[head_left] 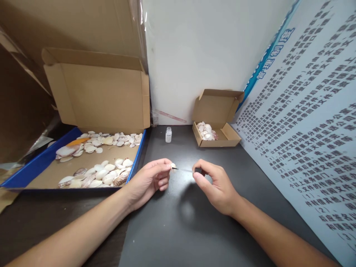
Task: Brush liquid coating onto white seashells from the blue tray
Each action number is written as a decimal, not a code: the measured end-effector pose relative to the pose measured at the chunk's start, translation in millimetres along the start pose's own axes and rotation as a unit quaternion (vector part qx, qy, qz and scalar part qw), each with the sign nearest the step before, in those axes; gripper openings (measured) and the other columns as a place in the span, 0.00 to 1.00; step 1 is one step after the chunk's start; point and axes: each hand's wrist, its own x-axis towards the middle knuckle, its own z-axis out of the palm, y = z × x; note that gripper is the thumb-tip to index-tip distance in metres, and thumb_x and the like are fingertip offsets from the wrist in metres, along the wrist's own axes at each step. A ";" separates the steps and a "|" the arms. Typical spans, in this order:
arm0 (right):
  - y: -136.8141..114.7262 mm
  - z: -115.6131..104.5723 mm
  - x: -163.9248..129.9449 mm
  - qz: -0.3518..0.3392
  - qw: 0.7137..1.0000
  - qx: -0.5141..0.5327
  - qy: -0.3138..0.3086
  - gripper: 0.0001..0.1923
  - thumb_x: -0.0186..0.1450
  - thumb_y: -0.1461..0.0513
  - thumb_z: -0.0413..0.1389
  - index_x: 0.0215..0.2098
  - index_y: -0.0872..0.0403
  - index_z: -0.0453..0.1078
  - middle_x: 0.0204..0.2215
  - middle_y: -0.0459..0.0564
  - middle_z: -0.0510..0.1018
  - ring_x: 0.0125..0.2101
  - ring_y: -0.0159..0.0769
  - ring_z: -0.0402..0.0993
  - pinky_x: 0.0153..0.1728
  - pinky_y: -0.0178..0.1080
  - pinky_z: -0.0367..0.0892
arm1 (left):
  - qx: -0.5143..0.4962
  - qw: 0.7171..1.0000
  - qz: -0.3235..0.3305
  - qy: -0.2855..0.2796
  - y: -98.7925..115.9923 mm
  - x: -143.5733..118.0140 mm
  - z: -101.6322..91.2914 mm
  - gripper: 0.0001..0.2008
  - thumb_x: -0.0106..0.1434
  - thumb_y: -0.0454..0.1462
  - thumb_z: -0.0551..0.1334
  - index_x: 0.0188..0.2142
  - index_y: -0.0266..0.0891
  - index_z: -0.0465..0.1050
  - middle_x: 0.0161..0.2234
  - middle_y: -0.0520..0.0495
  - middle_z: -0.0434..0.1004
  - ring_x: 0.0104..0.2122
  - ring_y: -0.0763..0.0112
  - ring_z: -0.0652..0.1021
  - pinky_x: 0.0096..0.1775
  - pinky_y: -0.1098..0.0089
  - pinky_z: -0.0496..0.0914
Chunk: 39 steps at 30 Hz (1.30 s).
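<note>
The person's left hand (151, 180) is pinching a small pale shell (173, 165) between thumb and fingertips above the dark table (178, 230), while the right hand (215, 185) is gripping the black cap of a thin brush (185, 170), its tip touching the shell. A small glass bottle (168, 134) is standing uncapped just behind the hands, between a large shell-filled box with a blue rim (41, 163) on the left and a small cardboard box (217, 128) holding more shells on the right.
</note>
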 end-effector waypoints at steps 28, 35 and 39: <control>-1.0 1.9 0.4 0.008 1.000 -0.022 -0.003 0.11 0.67 0.59 0.51 0.27 0.52 0.62 0.21 0.42 0.66 0.24 0.31 0.63 0.27 0.34 0.59 | -0.016 1.000 0.004 -0.003 0.6 -0.9 -0.4 0.10 0.62 0.36 0.64 0.27 0.37 0.65 0.21 0.57 0.53 0.21 0.79 0.55 0.23 0.77 0.56; 0.1 1.5 0.0 0.018 0.999 -0.026 0.009 0.12 0.65 0.60 0.51 0.24 0.53 0.60 0.19 0.42 0.64 0.22 0.30 0.61 0.26 0.34 0.56 | -0.011 1.000 0.008 -0.003 -0.4 -0.4 -1.3 0.10 0.62 0.37 0.64 0.27 0.37 0.65 0.21 0.57 0.55 0.21 0.79 0.56 0.23 0.77 0.56; 0.7 1.9 0.1 0.005 1.000 -0.016 0.001 0.12 0.66 0.59 0.51 0.26 0.53 0.62 0.21 0.42 0.66 0.23 0.30 0.62 0.28 0.33 0.57 | -0.002 1.000 0.008 -0.006 -0.9 -0.2 -1.6 0.10 0.61 0.37 0.64 0.27 0.37 0.65 0.21 0.57 0.55 0.21 0.79 0.56 0.23 0.77 0.56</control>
